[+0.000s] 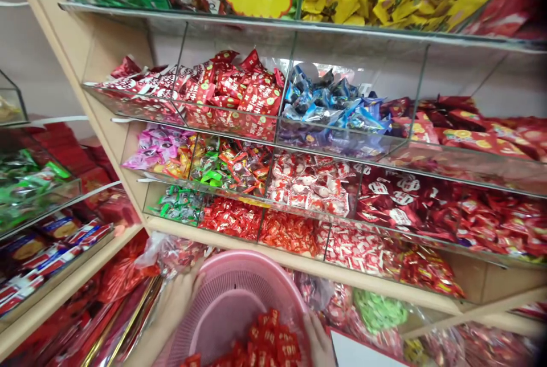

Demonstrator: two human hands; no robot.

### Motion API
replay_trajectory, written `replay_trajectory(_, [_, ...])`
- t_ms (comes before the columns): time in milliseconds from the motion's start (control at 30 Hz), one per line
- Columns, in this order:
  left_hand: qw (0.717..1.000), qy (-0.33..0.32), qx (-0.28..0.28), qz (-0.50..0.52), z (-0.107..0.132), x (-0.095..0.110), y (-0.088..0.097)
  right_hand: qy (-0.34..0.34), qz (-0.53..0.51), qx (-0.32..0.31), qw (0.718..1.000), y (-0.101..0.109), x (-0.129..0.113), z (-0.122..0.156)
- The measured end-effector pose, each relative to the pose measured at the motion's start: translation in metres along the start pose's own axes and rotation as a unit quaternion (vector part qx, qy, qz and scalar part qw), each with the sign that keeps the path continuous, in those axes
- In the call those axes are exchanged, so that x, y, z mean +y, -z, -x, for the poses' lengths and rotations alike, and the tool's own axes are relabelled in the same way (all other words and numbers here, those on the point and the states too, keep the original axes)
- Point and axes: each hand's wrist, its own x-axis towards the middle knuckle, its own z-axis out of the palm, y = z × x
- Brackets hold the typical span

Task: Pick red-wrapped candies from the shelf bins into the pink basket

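At the bottom centre of the frame, directly between both hands, I have the pink basket (231,281) — round, so no long axis sets its alignment. The left hand (183,287) grips its left rim; the right hand (317,335) holds its right side, thumb unseen. Neither hand is clearly nearer. Red packets (273,338) lie inside, toward the lower right. What supports the basket underneath is hidden. Past its far rim runs a wooden ledge (307,262). Side room is tight — clear bag (175,253) by the left hand, white panel (363,350) by the right.
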Motion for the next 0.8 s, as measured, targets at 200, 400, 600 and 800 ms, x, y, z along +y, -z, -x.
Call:
replay_trajectory(200, [1.0,0.022,0.017,0.003,0.008,-0.018,0.007,-0.028,-0.05,-0.027,0.998,-0.022,-0.014,-0.016])
replay_trajectory(400, [0.999,-0.017,0.006,0.029,-0.009,-0.005,0.006,-0.092,-0.09,0.049,0.99,-0.018,0.008,0.001])
replay_trajectory(600, [0.994,-0.086,-0.027,0.061,-0.02,0.015,0.004,-0.129,-0.113,0.102,0.98,-0.011,0.029,0.031])
replay_trajectory(800, [0.998,0.002,-0.055,0.044,0.001,0.001,0.002,-0.137,-0.065,0.154,0.976,-0.024,0.04,0.048])
